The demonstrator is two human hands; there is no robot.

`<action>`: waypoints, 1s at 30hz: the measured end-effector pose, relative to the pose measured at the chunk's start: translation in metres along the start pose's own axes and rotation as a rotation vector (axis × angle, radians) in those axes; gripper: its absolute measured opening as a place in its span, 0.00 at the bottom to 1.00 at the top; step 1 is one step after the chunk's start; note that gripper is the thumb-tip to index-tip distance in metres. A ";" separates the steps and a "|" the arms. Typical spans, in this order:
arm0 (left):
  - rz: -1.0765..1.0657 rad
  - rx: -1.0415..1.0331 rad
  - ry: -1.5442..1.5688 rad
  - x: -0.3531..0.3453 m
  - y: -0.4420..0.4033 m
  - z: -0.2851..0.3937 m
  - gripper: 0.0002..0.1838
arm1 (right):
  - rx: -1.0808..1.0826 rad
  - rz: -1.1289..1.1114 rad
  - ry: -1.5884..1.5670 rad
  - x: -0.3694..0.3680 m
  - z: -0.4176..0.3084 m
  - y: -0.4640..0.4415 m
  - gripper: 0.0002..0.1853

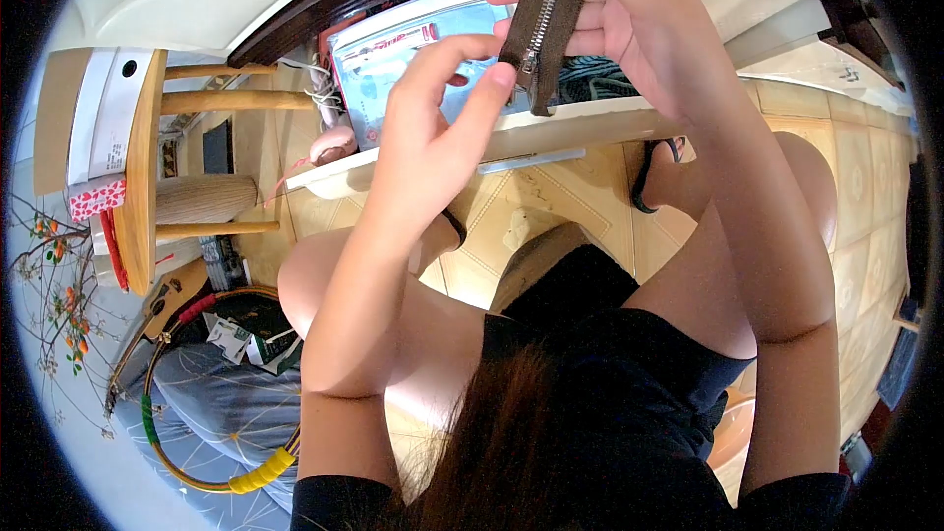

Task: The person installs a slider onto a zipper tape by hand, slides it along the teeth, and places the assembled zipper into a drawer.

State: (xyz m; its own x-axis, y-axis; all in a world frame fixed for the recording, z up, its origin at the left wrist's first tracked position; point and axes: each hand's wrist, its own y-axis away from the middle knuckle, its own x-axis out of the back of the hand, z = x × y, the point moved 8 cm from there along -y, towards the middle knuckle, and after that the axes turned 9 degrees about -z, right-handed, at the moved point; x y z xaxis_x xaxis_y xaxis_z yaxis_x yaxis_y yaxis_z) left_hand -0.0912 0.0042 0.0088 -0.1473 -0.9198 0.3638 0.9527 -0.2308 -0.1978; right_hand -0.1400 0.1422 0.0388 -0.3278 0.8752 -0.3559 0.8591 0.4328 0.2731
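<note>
Above the open drawer (590, 132), a brown metal-toothed zipper (550, 18) hangs at a slant between the two hands, its lower end nearer the wearer. It's off every surface, and no fabric shows attached to the part in view. Along that stretch the silvery teeth look meshed, with what seems to be the slider near the lower end. Its far end runs out of view, so how much is left to do can't be told.

Just left of the zipper, the left hand (425, 128) pinches the tape's edge near the lower end between thumb and forefinger, the other fingers loosely bent. On the right, the right hand (649, 25) lays its thumb over the front farther up, with spread fingers reaching behind the tape. Beneath lie a pale blue packet (377, 88) at left and a dark bundle (596, 88) at right.
</note>
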 end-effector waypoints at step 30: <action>-0.450 0.220 -0.618 -0.016 0.015 -0.027 0.10 | 0.083 -0.125 0.062 -0.001 0.003 -0.003 0.15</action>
State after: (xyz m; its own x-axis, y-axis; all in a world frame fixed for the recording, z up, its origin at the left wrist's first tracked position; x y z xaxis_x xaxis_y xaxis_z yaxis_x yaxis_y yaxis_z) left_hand -0.0814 0.0069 -0.0245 -0.4175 -0.3960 0.8179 0.8771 -0.4107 0.2489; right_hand -0.1412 0.1393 0.0352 -0.4552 0.8286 -0.3261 0.8389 0.5218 0.1549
